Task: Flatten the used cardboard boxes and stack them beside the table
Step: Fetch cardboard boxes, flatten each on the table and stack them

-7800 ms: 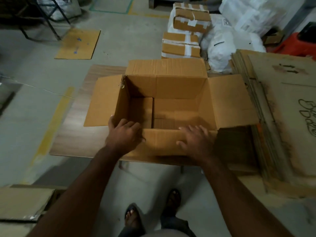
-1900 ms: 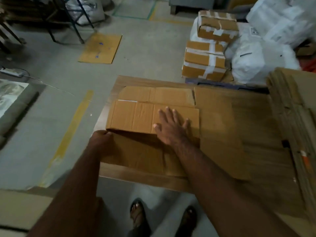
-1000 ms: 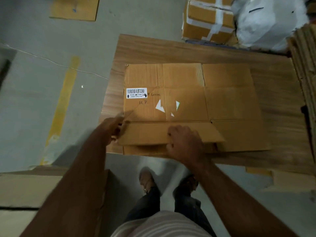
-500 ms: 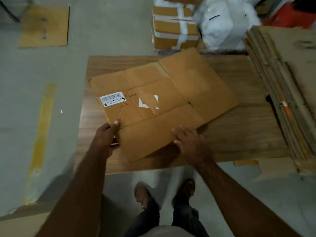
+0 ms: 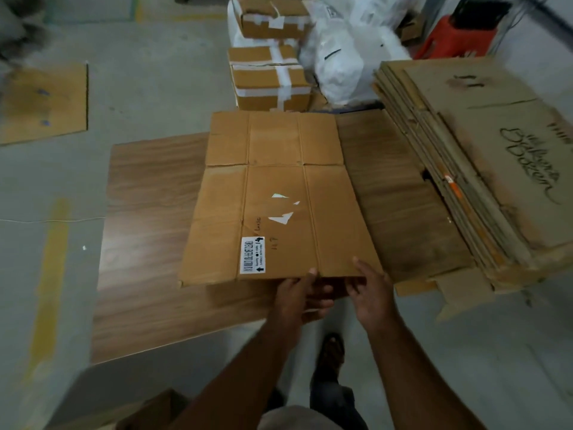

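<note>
A flattened brown cardboard box (image 5: 279,200) with a white label near its front edge lies lengthwise over the wooden table (image 5: 148,243), its near edge lifted. My left hand (image 5: 299,294) grips that near edge, thumb on top and fingers underneath. My right hand (image 5: 370,291) holds the same edge just to the right, thumb on the top face. To the right of the table, touching its side, rises a thick stack of flattened boxes (image 5: 483,187), the top sheet marked with black handwriting.
Taped cartons (image 5: 269,79) and white sacks (image 5: 338,60) stand on the floor behind the table. A loose cardboard sheet (image 5: 43,103) lies on the floor at far left. A red crate (image 5: 455,41) is at top right. My feet are below the table's front edge.
The flattened box has turned from a diagonal lie to lengthwise, label now near me. Both hands have shifted right and close together onto its near edge. The view has swung toward the stack.
</note>
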